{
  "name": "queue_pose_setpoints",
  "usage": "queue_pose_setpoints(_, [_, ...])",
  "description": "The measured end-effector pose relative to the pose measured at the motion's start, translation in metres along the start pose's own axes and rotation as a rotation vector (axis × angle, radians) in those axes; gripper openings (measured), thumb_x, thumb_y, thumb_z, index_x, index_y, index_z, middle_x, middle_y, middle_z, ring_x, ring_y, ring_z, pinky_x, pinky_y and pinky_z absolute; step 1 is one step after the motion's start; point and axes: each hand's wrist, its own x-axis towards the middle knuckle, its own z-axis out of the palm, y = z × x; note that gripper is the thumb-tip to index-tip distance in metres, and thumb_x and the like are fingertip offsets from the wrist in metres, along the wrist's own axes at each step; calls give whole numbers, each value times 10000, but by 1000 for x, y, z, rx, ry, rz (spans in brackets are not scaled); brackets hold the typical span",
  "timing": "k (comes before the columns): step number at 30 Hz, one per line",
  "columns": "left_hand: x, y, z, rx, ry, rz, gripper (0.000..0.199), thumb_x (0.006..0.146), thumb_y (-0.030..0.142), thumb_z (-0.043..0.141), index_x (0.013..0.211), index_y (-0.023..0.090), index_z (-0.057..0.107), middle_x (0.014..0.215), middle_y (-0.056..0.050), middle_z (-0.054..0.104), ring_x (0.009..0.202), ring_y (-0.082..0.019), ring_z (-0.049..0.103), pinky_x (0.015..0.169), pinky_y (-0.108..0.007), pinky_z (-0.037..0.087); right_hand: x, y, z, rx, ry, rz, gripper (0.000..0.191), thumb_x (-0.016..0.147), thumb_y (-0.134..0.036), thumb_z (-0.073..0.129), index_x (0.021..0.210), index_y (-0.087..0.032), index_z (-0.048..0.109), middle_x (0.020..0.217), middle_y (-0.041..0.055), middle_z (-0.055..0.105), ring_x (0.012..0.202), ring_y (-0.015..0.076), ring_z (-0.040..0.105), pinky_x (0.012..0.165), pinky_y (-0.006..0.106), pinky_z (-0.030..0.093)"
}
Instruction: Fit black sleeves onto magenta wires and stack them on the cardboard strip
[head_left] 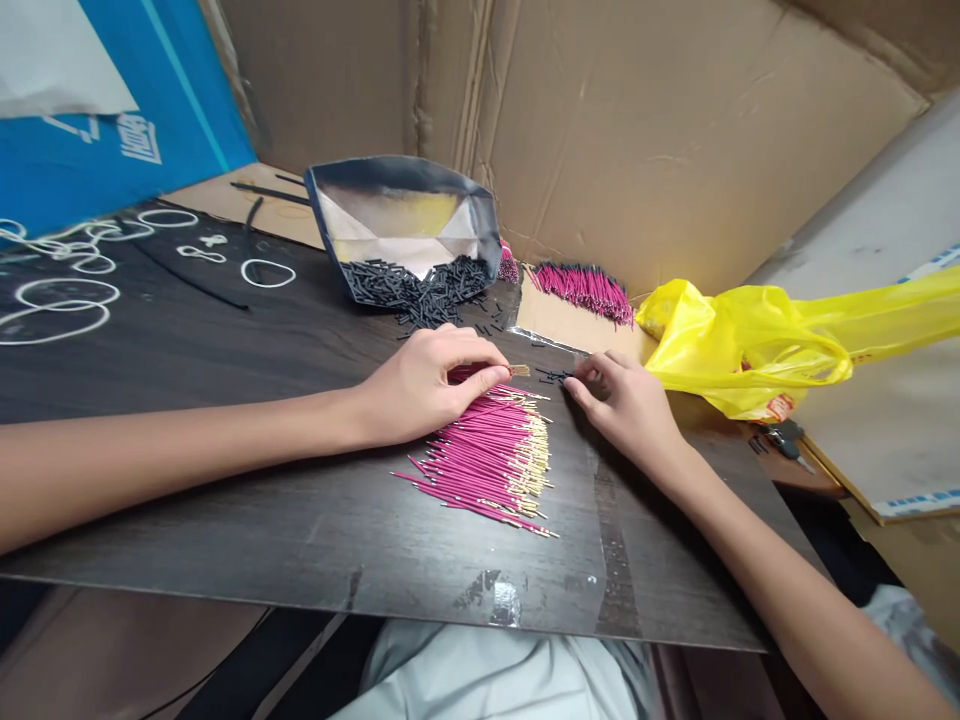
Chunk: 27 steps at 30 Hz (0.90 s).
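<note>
My left hand (pixel 457 380) is closed in a pinch around a few short wires, whose gold tips (pixel 519 371) stick out past the thumb toward the right. Below it a fanned pile of magenta wires (pixel 480 450) with gold ends lies on the dark table. To the right, my right hand (pixel 619 400) has its thumb and fingertips drawn together at a small cluster of short black tubes (pixel 553 376). Whether a tube sits between those fingertips is too small to make out.
Behind my left hand, an open folded box (pixel 401 225) spills many black tubes (pixel 420 285). Magenta wires with black ends (pixel 585 290) lie on a cardboard piece (pixel 559 318). A yellow plastic bag (pixel 720 340) is at right; white rubber bands (pixel 67 300) lie left; keys (pixel 787 440) sit at far right.
</note>
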Motion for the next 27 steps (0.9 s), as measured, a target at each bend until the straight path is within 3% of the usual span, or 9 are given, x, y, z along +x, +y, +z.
queue_pose_setpoints(5, [-1,1,1,-6,-9,21,170,952,273,598,949,198,751,902,0,732,842,-151,600,829,-305,424,0,-5,3,-58,-30,-4,117,907,-292,632,882,-182,661,880,73,662,818,236,621,733,352,464])
queue_pose_setpoints(9, [-1,1,1,3,-16,18,157,952,270,604,942,201,745,907,13,737,853,-145,598,837,-295,416,5,-5,1,-84,-131,-38,78,934,-227,580,912,-178,636,938,82,658,864,232,621,752,337,467])
queue_pose_setpoints(15, [0,-1,2,36,-56,41,173,958,284,591,929,195,737,884,7,723,844,-149,590,833,-298,409,6,-5,2,-249,-224,-150,73,951,-201,537,910,-170,588,960,95,643,901,251,621,714,339,459])
queue_pose_setpoints(19, [0,0,1,46,-82,60,184,959,282,578,929,186,732,873,2,721,823,-154,583,828,-307,403,0,-8,5,-270,-150,-232,75,975,-197,508,945,-175,573,961,80,630,905,238,620,626,318,437])
queue_pose_setpoints(27, [0,3,-2,-7,-196,29,211,955,314,571,876,195,726,794,10,710,800,-154,572,797,-296,392,-10,-39,4,-111,177,-427,103,1014,-168,470,981,-153,566,921,64,617,820,167,612,636,266,473])
